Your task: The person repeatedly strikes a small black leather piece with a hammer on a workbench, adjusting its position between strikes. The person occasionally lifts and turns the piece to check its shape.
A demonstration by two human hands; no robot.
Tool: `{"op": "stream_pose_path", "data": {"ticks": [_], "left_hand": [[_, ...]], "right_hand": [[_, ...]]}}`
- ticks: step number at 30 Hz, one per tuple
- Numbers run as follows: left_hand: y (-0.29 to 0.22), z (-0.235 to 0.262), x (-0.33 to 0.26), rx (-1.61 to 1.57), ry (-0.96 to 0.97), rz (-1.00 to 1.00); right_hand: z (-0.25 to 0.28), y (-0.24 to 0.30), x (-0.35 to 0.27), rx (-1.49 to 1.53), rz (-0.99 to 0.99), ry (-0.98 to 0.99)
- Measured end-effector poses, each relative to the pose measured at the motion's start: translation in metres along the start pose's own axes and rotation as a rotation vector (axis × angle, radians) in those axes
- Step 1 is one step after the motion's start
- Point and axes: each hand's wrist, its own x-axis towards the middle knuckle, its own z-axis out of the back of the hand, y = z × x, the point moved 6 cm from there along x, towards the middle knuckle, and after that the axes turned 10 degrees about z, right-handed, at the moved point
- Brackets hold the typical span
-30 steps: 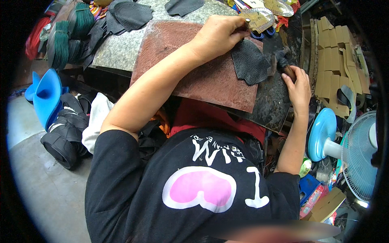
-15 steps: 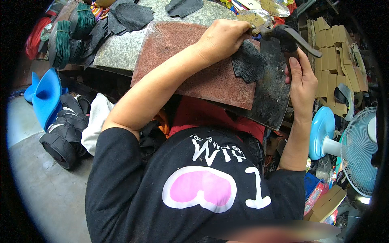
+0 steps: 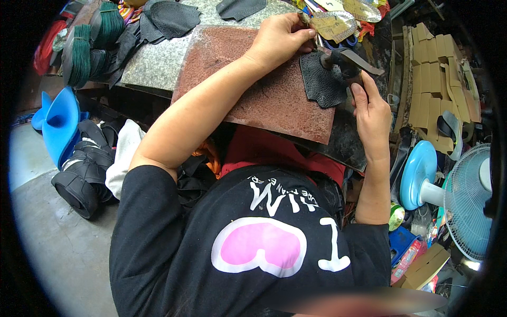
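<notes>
The leather piece (image 3: 320, 84) is black and matte, with a pebbled grain, a rounded outline on one side and small notches cut along its lower edge; it lies flat, just below the fingers of the left hand (image 3: 277, 39) and to the left of those of the right hand (image 3: 374, 113). The left fingers are bunched together, pinching a small slim tool (image 3: 304, 18) whose top pokes out above them; most of it is hidden, so its full shape cannot be told, nor whether its lower end touches the leather. The right fingers are curled around the handle of a hammer (image 3: 346, 59), which has a dark, worn head, a blunt round face pointing toward the left fingers and a long, flat, curved metal tail reaching out the other way. The face hangs over the leather, but contact cannot be judged. Under the leather and below the left fingers is a reddish-brown slab (image 3: 211, 68), square-cornered and rough, with a gritty, speckled face. Farther left of the left fingers, the speckled grey surface (image 3: 153, 66) shows, carrying more grainy black leather cutouts (image 3: 169, 22) and tight bundles of dark green cord (image 3: 79, 53). Just right of those fingers sits a pale, rounded template (image 3: 334, 26) with a dotted rim.
</notes>
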Motion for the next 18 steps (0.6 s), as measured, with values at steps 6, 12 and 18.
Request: {"op": "stream_pose_path", "data": {"ticks": [6, 12, 18], "left_hand": [[-0.003, 0.0, -0.001, -0.019, 0.0, -0.021], [-0.032, -0.009, -0.016, 0.386, -0.052, -0.337], [-0.054, -0.03, -0.028, 0.667, -0.09, -0.603]], "right_hand": [[-0.004, -0.016, 0.001, 0.178, -0.044, -0.033], [0.091, 0.059, 0.018, 0.428, 0.236, -0.481], [0.058, 0.052, 0.022, 0.355, 0.19, -0.29]]}}
